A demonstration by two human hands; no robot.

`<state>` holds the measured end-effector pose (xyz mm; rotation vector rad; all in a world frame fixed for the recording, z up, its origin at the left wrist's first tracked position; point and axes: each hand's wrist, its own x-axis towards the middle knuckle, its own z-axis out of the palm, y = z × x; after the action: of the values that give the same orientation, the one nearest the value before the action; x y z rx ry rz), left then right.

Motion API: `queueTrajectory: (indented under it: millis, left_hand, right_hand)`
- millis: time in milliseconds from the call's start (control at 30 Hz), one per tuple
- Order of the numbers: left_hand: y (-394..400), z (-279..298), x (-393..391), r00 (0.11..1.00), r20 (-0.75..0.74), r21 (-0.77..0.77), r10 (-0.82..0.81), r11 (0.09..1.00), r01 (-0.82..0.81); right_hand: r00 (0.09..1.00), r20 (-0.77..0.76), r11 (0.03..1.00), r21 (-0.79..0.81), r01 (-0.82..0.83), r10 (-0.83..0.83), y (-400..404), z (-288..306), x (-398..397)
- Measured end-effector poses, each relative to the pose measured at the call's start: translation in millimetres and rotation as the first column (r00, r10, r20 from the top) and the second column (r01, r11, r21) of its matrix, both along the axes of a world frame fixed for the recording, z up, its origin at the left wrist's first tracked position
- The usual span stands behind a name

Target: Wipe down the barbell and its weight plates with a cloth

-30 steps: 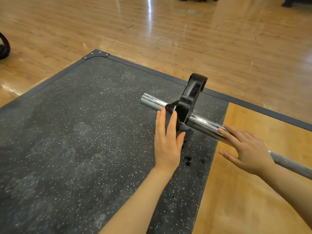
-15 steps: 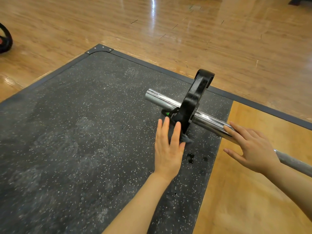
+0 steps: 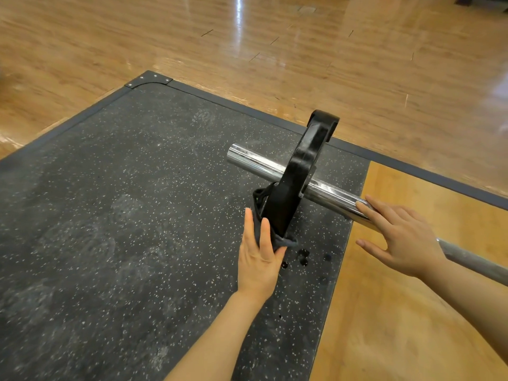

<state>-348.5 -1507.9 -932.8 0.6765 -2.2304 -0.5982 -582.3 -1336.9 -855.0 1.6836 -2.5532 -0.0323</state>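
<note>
Left hand flat, fingers straight, pressing cloth against plate – plate on bar over mat. Right hand open, fingers straight, resting on bar.

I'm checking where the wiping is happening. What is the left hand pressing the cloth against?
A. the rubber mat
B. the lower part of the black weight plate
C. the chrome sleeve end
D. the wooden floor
B: the left hand flattens the dark cloth against the weight plate's lower part.
</note>
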Motion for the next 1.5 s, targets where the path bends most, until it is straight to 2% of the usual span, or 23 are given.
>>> queueTrajectory:
  millis: [133, 300, 433, 600, 800, 867, 1000, 1100, 1267, 1500]
  left_hand:
    - [-10.6, 34.3, -12.4, 0.996, -0.037, -0.084, -0.081, 0.993, 0.078]
    - [-29.9, 88.8, -32.7, 0.985, 0.056, -0.17, -0.164, 0.971, 0.171]
    - [-33.9, 114.1, -21.0, 0.973, 0.101, -0.079, -0.205, 0.974, 0.214]
    - [-27.4, 138.6, -1.6, 0.983, 0.04, 0.029, -0.18, 0.983, 0.179]
    - [-14.5, 177.1, 10.2, 0.975, 0.067, -0.052, -0.211, 0.975, 0.215]
    - [-8.9, 185.4, 9.5, 0.972, 0.077, -0.075, -0.221, 0.971, 0.226]
    - [3.1, 197.5, 1.1, 0.962, 0.095, -0.075, -0.255, 0.962, 0.262]
    - [12.2, 200.8, -6.9, 0.951, 0.129, -0.074, -0.281, 0.954, 0.292]
    - [29.0, 189.7, -12.3, 0.929, 0.182, -0.08, -0.323, 0.936, 0.342]
    - [47.6, 153.6, -15.8, 0.876, 0.322, -0.126, -0.358, 0.901, 0.415]
  right_hand:
    - [1.0, 0.003, 1.0, 0.012, 0.003, -0.003, 0.3, -1.7, -4.3]
    - [0.999, 0.029, 0.998, 0.047, 0.034, -0.036, 1.7, 0.5, -0.7]
    - [0.995, 0.079, 0.996, 0.074, 0.049, -0.055, 4.2, 5.5, 8.8]
    - [0.994, 0.091, 0.994, 0.094, 0.054, -0.062, 9.8, 10.3, 24.7]
    - [0.988, 0.139, 0.992, 0.114, 0.047, -0.063, 20.2, 8.8, 42.4]
    - [0.987, 0.151, 0.996, 0.073, 0.052, -0.062, 25.0, 11.9, 47.1]
    - [0.945, 0.21, 0.963, -0.038, 0.266, -0.252, 43.5, 14.7, 49.8]
    - [0.895, 0.28, 0.934, 0.009, 0.358, -0.346, 58.5, 10.1, 48.4]
    - [0.866, 0.347, 0.922, -0.006, 0.387, -0.361, 64.7, 10.1, 57.5]
    - [0.877, 0.325, 0.919, -0.058, 0.391, -0.353, 69.3, 7.1, 72.2]
